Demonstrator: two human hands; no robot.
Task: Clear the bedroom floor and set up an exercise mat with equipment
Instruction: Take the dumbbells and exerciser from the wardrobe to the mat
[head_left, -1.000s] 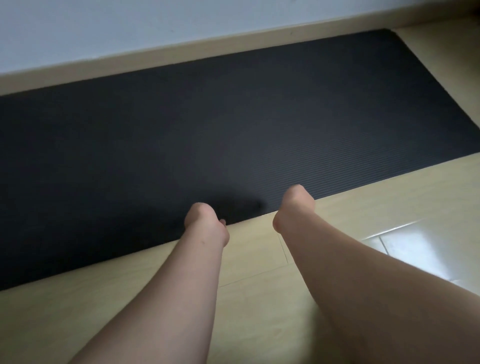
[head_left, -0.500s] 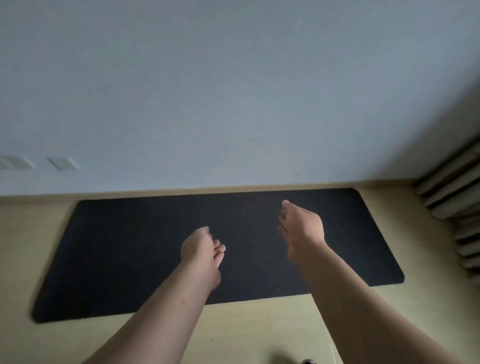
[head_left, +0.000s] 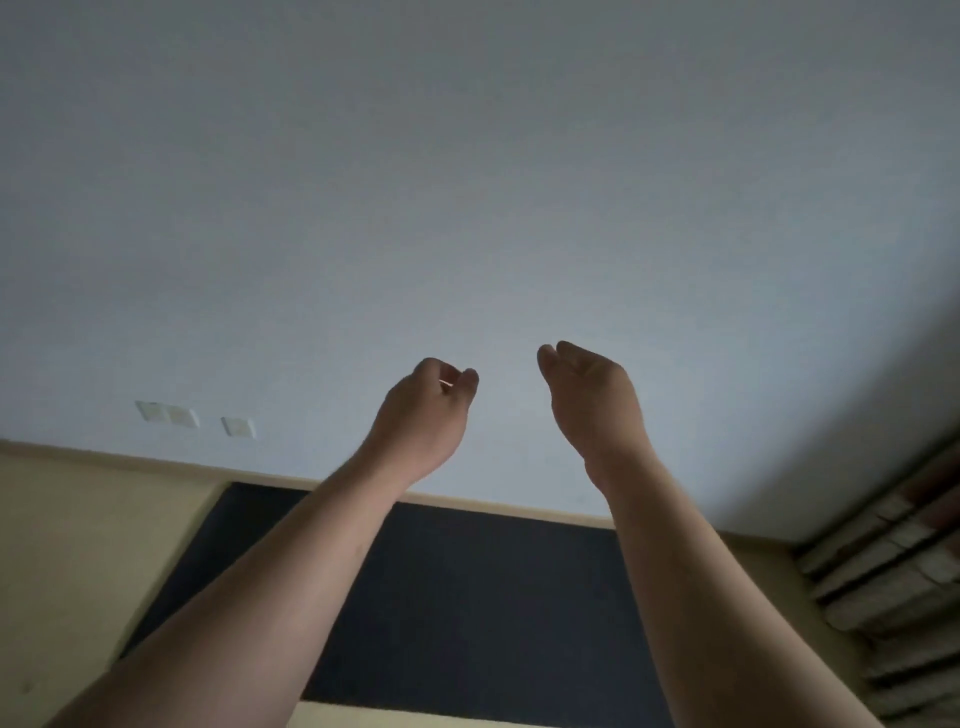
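A black exercise mat lies flat on the pale wood floor, its far edge along the wall's skirting board. Both my forearms reach forward over it. My left hand is raised in front of the wall, fingers loosely curled, holding nothing. My right hand is raised beside it at about the same height, fingers bent and apart, also holding nothing. Neither hand touches the mat.
A plain white wall fills the upper view, with wall sockets low on the left. Curtain folds hang at the right edge. Bare floor lies left of the mat.
My hands left the mat's near edge and rose up in front of the wall. The view lifted from close over the mat to standing height, looking more at the wall.
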